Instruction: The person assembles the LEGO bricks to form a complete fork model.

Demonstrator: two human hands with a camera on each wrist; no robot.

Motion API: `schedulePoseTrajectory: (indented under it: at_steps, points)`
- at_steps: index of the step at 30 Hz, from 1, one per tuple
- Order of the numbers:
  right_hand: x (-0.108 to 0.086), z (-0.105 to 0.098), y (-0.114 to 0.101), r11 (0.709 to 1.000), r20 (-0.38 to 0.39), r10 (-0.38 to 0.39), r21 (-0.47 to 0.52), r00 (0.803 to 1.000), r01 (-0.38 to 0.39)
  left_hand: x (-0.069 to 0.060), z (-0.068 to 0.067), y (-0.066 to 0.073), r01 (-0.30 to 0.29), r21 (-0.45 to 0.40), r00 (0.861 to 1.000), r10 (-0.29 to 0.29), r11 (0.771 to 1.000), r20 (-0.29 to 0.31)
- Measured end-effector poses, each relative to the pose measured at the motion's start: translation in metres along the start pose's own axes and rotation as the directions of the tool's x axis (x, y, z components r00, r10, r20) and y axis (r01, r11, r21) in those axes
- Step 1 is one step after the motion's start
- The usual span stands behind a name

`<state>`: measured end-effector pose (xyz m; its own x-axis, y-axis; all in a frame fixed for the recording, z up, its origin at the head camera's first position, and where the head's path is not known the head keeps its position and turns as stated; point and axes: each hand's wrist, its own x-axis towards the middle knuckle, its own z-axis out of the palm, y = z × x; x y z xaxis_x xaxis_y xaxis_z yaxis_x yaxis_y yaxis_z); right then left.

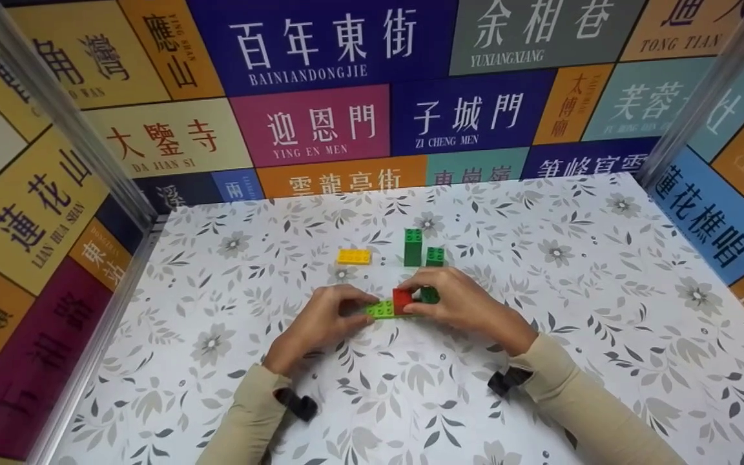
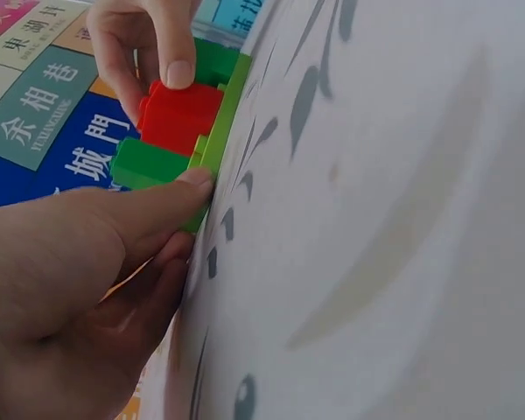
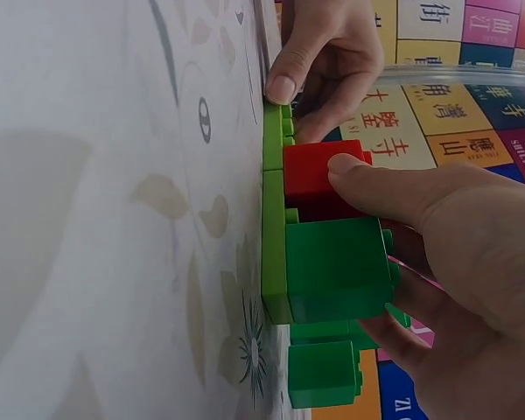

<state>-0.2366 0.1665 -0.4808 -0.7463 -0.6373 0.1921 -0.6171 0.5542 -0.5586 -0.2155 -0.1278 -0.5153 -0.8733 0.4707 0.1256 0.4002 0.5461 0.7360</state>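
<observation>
A lime-green base (image 1: 380, 309) of two thin studded plates, end to end, lies flat on the table. My left hand (image 1: 323, 316) pinches its left end between thumb and fingers. A red brick (image 3: 319, 179) sits on the base across the seam, as the right wrist view shows. My right hand (image 1: 453, 298) grips this brick, thumb on its near side and fingers behind. Right of it, a dark green brick (image 3: 337, 267) stands on the base, partly covered by the right hand in the head view.
Behind the hands stand a tall dark green block (image 1: 413, 248) and a smaller dark green brick (image 1: 435, 256). A yellow brick (image 1: 353, 257) lies farther left. The flower-patterned table (image 1: 217, 387) meets sign-covered walls (image 1: 320, 123) at the back and sides.
</observation>
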Motion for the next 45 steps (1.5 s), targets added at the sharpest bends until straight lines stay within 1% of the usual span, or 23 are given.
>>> schedulePoseTrajectory:
  at_steps: [3,5,11,14,18,22,27,29,31,33,36,41,45]
  points:
    - [-0.001,-0.002,0.003,1.000,0.007,-0.005,0.005,1.000,0.005,0.001,-0.001,0.000,0.037,-0.023,0.999,-0.037,0.999,0.033]
    - [-0.001,-0.002,0.006,1.000,0.009,-0.007,0.009,1.000,0.007,0.002,0.000,-0.001,0.053,-0.038,0.998,-0.051,0.998,0.044]
    - [-0.002,-0.004,0.011,0.999,0.011,-0.027,0.035,1.000,0.027,0.004,0.001,-0.001,0.074,-0.059,0.996,-0.072,0.995,0.043]
    - [-0.002,-0.007,0.014,0.996,-0.017,-0.022,0.085,1.000,0.023,0.004,0.001,0.000,0.088,-0.063,0.995,-0.086,0.994,0.044]
    - [-0.003,-0.014,0.020,0.991,-0.091,0.001,0.131,0.996,0.011,0.005,0.001,0.000,0.087,-0.063,0.996,-0.084,0.994,0.041]
    - [-0.002,-0.022,0.029,0.993,-0.184,0.034,0.119,0.982,-0.012,0.005,0.000,-0.001,0.083,-0.057,0.996,-0.081,0.995,0.033]
    - [-0.002,-0.029,0.042,0.993,-0.294,0.090,0.105,0.952,-0.062,0.004,-0.001,-0.001,0.037,-0.044,0.999,-0.036,0.998,0.014]
    - [-0.001,-0.030,0.047,0.992,-0.325,0.110,0.098,0.939,-0.082,0.004,-0.002,-0.001,0.024,-0.041,1.000,-0.024,0.999,0.009]
    - [-0.001,-0.029,0.052,0.991,-0.343,0.126,0.094,0.931,-0.099,0.004,-0.002,-0.001,0.029,-0.041,1.000,-0.028,0.999,0.010]
    - [0.000,-0.028,0.056,0.988,-0.345,0.147,0.098,0.927,-0.120,0.004,-0.002,-0.001,0.035,-0.041,0.999,-0.035,0.999,0.011]
    - [0.000,-0.027,0.058,0.981,-0.326,0.186,0.115,0.927,-0.156,0.003,-0.002,-0.001,0.044,-0.038,0.999,-0.044,0.998,0.010]
    - [-0.001,-0.023,0.060,0.963,-0.265,0.254,0.163,0.930,-0.217,0.002,-0.003,-0.001,0.062,-0.035,0.998,-0.061,0.997,0.014]
    - [-0.001,-0.020,0.060,0.947,-0.219,0.292,0.203,0.931,-0.249,0.001,-0.004,-0.001,0.062,-0.035,0.998,-0.061,0.998,0.017]
